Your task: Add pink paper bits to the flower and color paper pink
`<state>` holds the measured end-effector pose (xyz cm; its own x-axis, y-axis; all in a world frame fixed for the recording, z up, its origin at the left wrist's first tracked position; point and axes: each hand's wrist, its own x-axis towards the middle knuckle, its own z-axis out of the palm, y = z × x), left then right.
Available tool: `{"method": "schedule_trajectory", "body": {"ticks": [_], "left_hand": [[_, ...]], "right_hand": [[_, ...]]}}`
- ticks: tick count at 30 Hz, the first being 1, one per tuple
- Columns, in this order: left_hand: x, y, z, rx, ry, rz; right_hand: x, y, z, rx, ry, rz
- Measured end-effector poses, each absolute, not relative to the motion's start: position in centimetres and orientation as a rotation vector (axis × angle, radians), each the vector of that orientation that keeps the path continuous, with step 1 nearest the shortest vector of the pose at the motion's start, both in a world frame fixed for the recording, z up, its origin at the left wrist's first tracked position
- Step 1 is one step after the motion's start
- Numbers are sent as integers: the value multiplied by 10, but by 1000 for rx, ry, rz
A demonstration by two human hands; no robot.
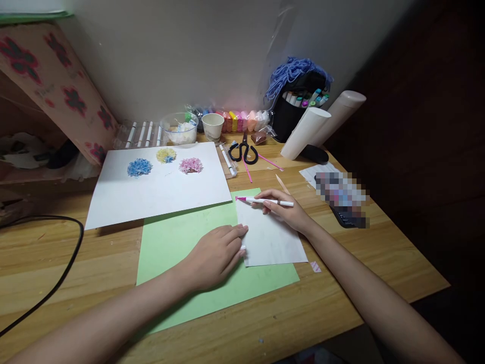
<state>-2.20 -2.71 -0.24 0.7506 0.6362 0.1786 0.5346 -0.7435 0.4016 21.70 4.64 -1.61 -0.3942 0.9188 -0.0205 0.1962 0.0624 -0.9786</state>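
My right hand (284, 207) is closed round a white marker (284, 203) with a pink brush tip. The tip touches the upper left corner of a small white paper sheet (271, 240), where a little pink mark shows. My left hand (220, 250) rests at that sheet's left edge, fingertips on the paper. A small white cap (243, 247) pokes out between its thumb and fingers. Beneath the white sheet lies a larger green sheet (174, 293). Behind my left hand, a big white sheet (125, 202) carries blue, yellow and pink clusters of paper shreds.
Black-handled scissors (244, 151), a paper cup (212, 126) and a clear bowl (180, 130) stand at the back. A black pen holder (288, 114) and white tubes (306, 134) are at the back right. A blurred phone-like object (343, 202) lies right; a black cable (71, 263) curves left.
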Motion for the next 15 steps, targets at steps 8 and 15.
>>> {"method": "schedule_trajectory", "body": {"ticks": [8, 15], "left_hand": [[-21, -27, -3, 2623, 906, 442], [-22, -27, -3, 2610, 907, 441]], "right_hand": [[218, 44, -14, -1115, -1744, 1392], [216, 45, -14, -1133, -1705, 1403]]}}
